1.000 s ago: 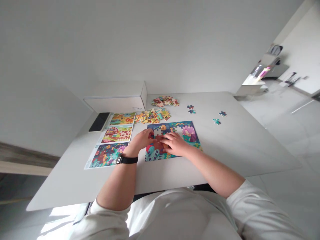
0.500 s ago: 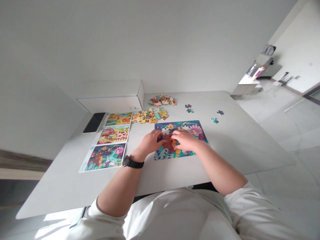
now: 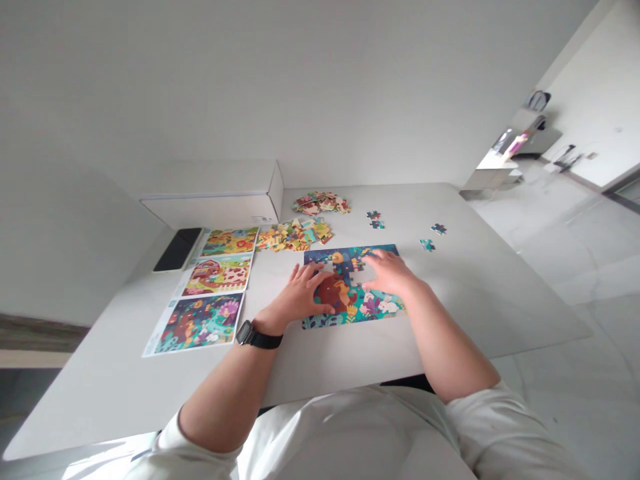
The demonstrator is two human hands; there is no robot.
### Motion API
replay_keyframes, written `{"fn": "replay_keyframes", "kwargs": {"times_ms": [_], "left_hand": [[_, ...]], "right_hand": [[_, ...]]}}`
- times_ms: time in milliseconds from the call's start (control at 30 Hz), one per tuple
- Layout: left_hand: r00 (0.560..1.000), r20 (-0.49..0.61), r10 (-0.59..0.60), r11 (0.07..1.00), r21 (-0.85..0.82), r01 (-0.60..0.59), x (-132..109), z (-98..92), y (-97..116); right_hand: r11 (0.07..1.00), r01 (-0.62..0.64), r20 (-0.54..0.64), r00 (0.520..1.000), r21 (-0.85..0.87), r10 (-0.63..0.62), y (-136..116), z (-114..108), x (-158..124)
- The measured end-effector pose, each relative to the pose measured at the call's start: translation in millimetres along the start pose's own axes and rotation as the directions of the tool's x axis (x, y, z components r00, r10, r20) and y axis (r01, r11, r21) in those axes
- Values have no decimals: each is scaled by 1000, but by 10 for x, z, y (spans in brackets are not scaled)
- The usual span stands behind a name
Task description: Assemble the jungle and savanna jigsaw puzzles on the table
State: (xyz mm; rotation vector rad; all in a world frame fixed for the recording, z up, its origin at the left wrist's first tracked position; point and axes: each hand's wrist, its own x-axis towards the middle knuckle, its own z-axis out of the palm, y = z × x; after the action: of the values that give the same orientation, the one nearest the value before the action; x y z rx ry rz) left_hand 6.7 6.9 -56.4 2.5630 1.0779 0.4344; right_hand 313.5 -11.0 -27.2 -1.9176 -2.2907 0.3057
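The jigsaw puzzle [image 3: 345, 297], nearly whole in dark blue, teal and brown, lies mid-table before me. My left hand [image 3: 300, 293] rests spread flat on its left edge, my right hand [image 3: 393, 275] flat on its upper right; neither grips anything. White table [image 3: 475, 293], plain pale wall [image 3: 320, 87].

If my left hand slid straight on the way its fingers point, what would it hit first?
Probably the yellowish pile of loose pieces just beyond the puzzle. The left hand lies flat on it, fingers aimed that way, though depth is unclear.
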Motion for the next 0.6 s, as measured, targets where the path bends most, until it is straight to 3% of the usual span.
{"fn": "replay_keyframes", "kwargs": {"times_ms": [133,400,600], "left_hand": [[1000,19,-18,1000,-7,18,-7,34,-2],[999,-34,-26,999,-19,25,-18,44,92],[973,-202,-108,992,-93,91,35,-20,29]], "right_hand": [[997,-77,80,994,-3,77,175,102,19],[993,-116,89,990,24,114,178,53,7],[981,-120,-53,990,153,129,325,-89,57]]}}
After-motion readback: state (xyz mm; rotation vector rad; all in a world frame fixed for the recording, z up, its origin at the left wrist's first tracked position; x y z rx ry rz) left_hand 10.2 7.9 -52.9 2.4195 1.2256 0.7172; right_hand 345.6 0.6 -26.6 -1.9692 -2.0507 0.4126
